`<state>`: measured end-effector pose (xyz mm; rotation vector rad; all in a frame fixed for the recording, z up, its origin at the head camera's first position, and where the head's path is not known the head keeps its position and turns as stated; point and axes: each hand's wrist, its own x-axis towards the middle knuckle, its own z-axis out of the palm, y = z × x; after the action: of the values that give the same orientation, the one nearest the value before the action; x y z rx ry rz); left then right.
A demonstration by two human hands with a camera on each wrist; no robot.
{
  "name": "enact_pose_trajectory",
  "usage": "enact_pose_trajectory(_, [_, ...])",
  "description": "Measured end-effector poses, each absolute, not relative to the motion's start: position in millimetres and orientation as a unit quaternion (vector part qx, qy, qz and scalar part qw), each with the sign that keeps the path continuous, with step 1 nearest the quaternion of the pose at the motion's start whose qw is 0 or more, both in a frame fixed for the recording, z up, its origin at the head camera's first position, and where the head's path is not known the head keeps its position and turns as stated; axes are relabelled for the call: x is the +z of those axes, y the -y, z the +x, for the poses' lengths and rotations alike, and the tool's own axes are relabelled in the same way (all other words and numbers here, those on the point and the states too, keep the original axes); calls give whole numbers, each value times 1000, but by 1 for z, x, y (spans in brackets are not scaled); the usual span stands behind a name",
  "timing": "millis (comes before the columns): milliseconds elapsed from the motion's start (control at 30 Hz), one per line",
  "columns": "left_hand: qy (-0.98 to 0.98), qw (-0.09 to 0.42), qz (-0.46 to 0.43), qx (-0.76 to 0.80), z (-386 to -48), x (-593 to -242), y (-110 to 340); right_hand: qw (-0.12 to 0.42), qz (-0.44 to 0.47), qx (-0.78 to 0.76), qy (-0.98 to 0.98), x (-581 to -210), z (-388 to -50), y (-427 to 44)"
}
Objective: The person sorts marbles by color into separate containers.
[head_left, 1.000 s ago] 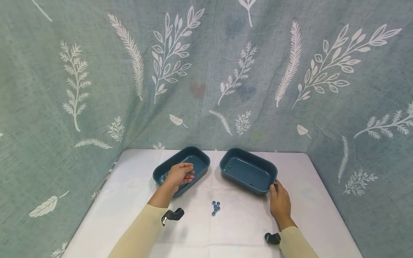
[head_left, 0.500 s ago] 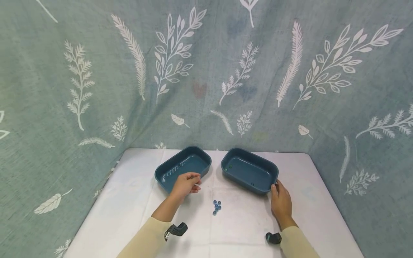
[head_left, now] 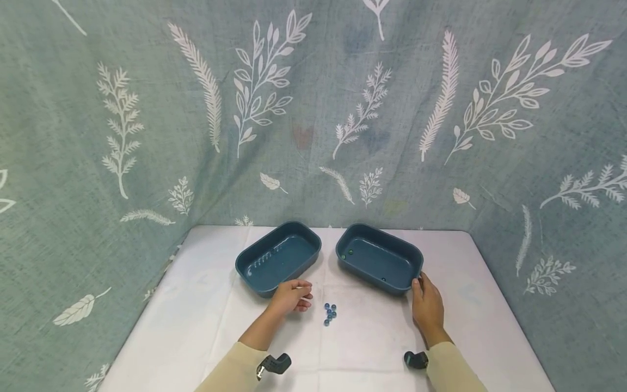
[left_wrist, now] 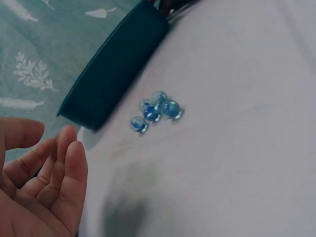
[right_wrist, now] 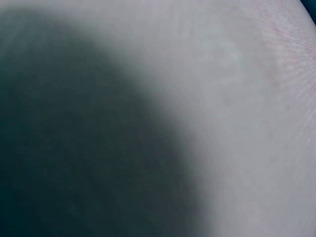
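Nearer the marbles (head_left: 330, 312) now — left hand (head_left: 290, 298).

The white desk (head_left: 362, 343) held one blue tub (head_left: 283, 260), a second tub (head_left: 379, 260) beside it, and some little blue marbles (head_left: 330, 312).

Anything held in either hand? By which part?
The right hand holds the right-hand tray by its near right corner. The left hand holds nothing.
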<state>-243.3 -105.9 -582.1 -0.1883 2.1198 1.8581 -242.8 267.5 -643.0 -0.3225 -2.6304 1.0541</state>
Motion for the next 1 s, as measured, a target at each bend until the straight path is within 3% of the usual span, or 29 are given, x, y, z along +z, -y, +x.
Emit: enact_pose_trajectory(1000, [-794,205,-69,568,-246,-609,73,127,-123,364,915,-645,-245,-268])
